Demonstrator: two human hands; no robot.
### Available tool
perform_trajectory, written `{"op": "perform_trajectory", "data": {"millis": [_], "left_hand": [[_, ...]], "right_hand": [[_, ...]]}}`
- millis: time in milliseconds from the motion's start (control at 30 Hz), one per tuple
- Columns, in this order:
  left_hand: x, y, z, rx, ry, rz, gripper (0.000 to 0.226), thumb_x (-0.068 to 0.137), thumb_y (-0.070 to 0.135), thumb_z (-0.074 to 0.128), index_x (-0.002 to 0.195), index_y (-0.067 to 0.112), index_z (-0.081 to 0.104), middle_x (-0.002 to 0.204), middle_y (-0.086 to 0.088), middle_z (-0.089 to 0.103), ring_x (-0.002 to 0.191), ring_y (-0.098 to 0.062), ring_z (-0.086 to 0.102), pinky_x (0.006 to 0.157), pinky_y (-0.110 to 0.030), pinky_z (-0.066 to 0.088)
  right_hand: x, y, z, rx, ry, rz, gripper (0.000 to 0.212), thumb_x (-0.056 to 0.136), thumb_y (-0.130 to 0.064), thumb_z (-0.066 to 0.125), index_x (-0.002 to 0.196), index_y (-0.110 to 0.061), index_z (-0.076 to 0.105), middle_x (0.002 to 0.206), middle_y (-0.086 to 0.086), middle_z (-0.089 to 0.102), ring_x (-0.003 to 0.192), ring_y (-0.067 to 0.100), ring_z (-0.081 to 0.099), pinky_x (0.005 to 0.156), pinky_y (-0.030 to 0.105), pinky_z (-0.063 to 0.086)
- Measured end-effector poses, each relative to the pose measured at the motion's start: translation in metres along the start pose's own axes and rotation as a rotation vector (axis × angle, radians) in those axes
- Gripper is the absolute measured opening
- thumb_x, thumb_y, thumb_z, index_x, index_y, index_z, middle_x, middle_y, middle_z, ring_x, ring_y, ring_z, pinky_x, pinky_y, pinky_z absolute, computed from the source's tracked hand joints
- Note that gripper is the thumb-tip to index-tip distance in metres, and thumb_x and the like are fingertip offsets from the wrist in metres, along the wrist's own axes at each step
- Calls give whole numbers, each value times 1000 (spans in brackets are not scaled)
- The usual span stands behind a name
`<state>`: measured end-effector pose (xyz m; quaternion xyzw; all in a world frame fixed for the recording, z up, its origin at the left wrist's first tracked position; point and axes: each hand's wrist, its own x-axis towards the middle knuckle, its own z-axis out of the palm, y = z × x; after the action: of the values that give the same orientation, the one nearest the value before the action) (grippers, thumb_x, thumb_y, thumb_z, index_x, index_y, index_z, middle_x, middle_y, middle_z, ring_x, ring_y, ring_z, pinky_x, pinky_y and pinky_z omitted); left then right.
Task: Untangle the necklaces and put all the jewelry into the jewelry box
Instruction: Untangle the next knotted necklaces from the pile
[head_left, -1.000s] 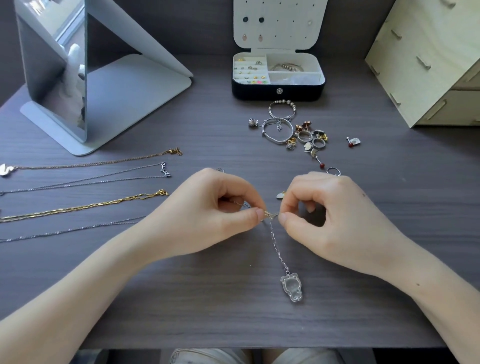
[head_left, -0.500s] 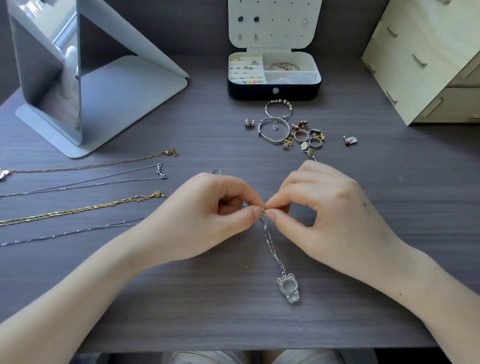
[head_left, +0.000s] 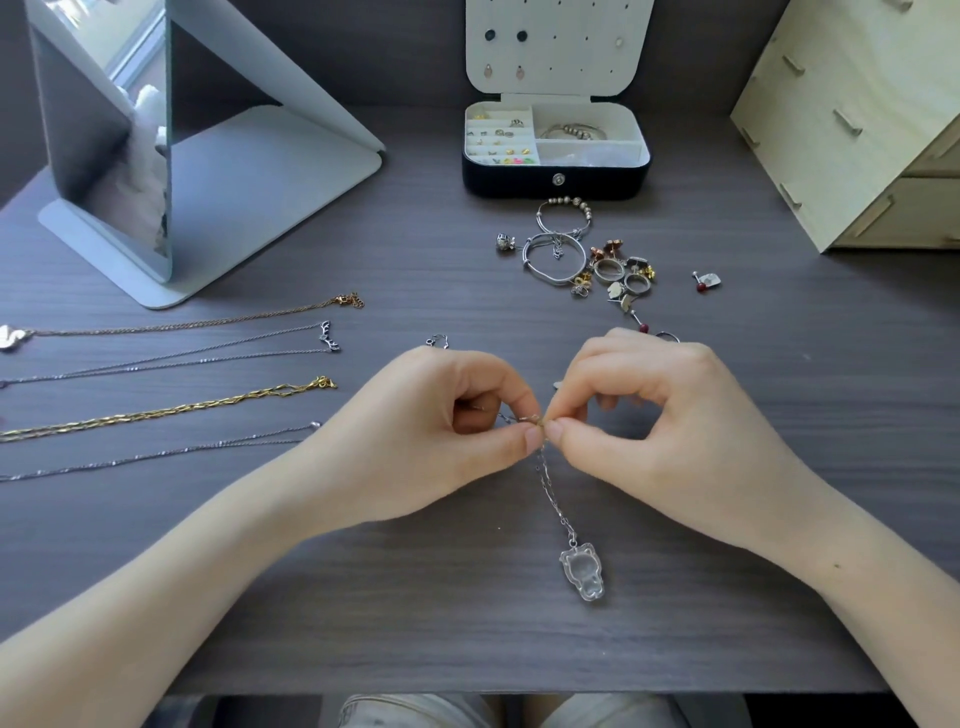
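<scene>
My left hand (head_left: 441, 431) and my right hand (head_left: 660, 415) meet at the table's middle, both pinching one knot of a thin silver necklace chain (head_left: 553, 491). The chain runs down toward me to a clear bear-shaped pendant (head_left: 584, 571) lying on the table. Several untangled necklaces lie stretched out at the left: a rose-gold one (head_left: 208, 322), a thin silver one (head_left: 171, 358), a braided gold one (head_left: 171, 410) and another silver one (head_left: 166, 452). The black jewelry box (head_left: 556, 179) stands open at the back. Loose bangles, rings and earrings (head_left: 587, 260) lie in front of it.
A standing mirror (head_left: 119, 140) on a white base occupies the back left. A pale wooden drawer unit (head_left: 857, 114) stands at the back right. A small red-tipped earring (head_left: 706, 281) lies apart at the right. The table's front edge (head_left: 467, 691) runs just above my knees.
My right hand has closed in on my left, so the fingertips now touch at the knot. The pendant has barely shifted on the table.
</scene>
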<state>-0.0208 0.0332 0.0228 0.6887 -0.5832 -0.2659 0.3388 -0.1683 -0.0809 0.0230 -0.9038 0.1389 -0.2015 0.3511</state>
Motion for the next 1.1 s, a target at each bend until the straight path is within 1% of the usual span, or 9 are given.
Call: {"op": "perform_trajectory", "data": {"millis": [133,333,433,600,733,800,867,967,1100], "left_hand": [[-1,-1,0,-42,-33,10,6,76,32,60,72,27,60,51,6,28,50,-9,25,47,-18,22],[0,-1,0,-70,-67,-20,7,74,32,58,69,27,57,49,9,30,49,-9,27,48,-18,24],[0,-1,-1,-97,-88,-36,8,74,32,58,70,25,57,49,8,31,49,-8,26,48,-20,24],[1,0,-2,-118,-95,-52,10,74,32,57,69,23,56,52,5,33,50,-10,27,47,-20,24],[0,1,-2,-111,-92,-58,9,73,31,56,67,24,55,50,8,32,48,-8,26,47,-18,24],[0,1,-1,-92,-71,-56,8,72,31,56,67,24,55,50,7,33,49,-8,27,48,-17,25],[-1,2,1,-72,-40,-49,7,71,30,56,67,24,55,49,8,33,50,-9,27,49,-16,26],[-1,2,2,-46,-20,-34,9,71,31,56,68,23,55,49,8,32,50,-9,28,49,-17,26],[-1,2,3,-45,-12,-39,10,71,32,56,68,23,56,50,8,33,50,-8,28,49,-17,27]], "right_hand": [[1,-2,-3,94,-52,72,8,70,-19,63,63,-22,65,62,-11,56,66,8,45,63,11,33],[2,-4,-4,121,-124,165,8,70,-26,58,62,-26,59,55,-14,48,54,2,42,52,10,32],[3,-3,-4,103,-141,156,7,72,-28,57,65,-26,59,57,-14,49,56,2,44,55,11,33],[2,1,-6,-12,-136,12,8,77,-30,54,72,-24,56,73,-12,56,75,3,46,70,11,33],[4,1,-5,-183,-82,-161,9,77,-19,53,72,-12,57,80,-3,60,77,10,45,75,11,33],[4,-1,-5,-196,-58,-192,8,76,-15,53,71,-9,56,78,-1,60,76,9,45,74,11,33],[2,-2,-5,-139,-62,-157,7,75,-16,52,70,-12,55,74,-1,59,71,3,42,70,10,33],[1,-4,-3,8,-87,-27,6,72,-23,52,68,-19,55,70,-1,60,64,6,46,62,12,36],[1,-6,0,269,-87,135,9,70,-15,56,64,-21,56,71,4,64,57,6,49,57,21,43]]}}
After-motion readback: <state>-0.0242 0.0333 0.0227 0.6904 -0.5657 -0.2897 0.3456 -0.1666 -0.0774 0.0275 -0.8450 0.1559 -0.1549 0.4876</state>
